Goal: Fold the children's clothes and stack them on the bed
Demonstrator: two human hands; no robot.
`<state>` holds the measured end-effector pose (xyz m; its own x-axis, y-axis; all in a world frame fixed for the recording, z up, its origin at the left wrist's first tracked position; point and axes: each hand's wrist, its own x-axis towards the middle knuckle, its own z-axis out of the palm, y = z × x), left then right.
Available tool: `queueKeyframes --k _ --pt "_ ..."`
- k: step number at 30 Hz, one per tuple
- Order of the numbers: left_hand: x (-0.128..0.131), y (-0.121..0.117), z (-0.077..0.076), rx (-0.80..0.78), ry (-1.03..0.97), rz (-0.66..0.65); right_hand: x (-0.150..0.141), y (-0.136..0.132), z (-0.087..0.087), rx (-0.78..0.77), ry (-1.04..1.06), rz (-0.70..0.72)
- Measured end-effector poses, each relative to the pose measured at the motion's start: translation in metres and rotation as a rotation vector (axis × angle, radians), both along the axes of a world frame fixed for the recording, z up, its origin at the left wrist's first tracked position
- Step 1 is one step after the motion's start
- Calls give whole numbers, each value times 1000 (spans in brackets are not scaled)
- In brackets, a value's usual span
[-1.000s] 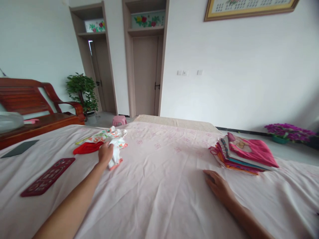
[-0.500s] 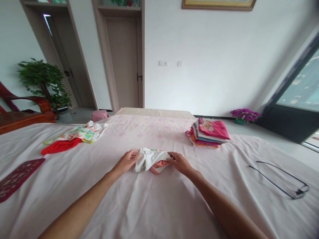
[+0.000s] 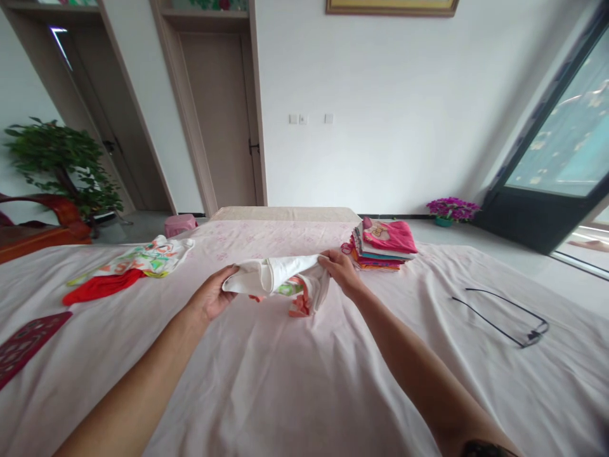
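White garment (image 3: 285, 273) between both hands (image 3: 216, 293)

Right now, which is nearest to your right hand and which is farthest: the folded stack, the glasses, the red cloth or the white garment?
1. White garment, held in the right hand.
2. Folded stack, just beyond that hand, to its right.
3. Glasses, farther out on the right.
4. Red cloth, across on the left.

Two hands (image 3: 216, 295) (image 3: 341, 270), one held garment (image 3: 285, 270), one clothes stack (image 3: 387, 244), one pair of glasses (image 3: 511, 317), three wall plates (image 3: 293, 119) (image 3: 303, 119) (image 3: 328, 119), two doors (image 3: 216, 120) (image 3: 111, 114)
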<state>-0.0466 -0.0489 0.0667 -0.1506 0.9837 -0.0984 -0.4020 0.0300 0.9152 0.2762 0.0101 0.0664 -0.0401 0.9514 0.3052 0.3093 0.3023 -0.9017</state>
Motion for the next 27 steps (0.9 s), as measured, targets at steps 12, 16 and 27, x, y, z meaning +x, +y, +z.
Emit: queueKeyframes --k 12,16,27 --pt "35 -3 2 14 -13 -35 -74 -42 -22 428 -508 439" --pt "23 3 25 104 -39 30 -92 -35 -2 216 -302 264" --pt "13 44 47 327 309 130 -40 26 46 -313 596 -79"
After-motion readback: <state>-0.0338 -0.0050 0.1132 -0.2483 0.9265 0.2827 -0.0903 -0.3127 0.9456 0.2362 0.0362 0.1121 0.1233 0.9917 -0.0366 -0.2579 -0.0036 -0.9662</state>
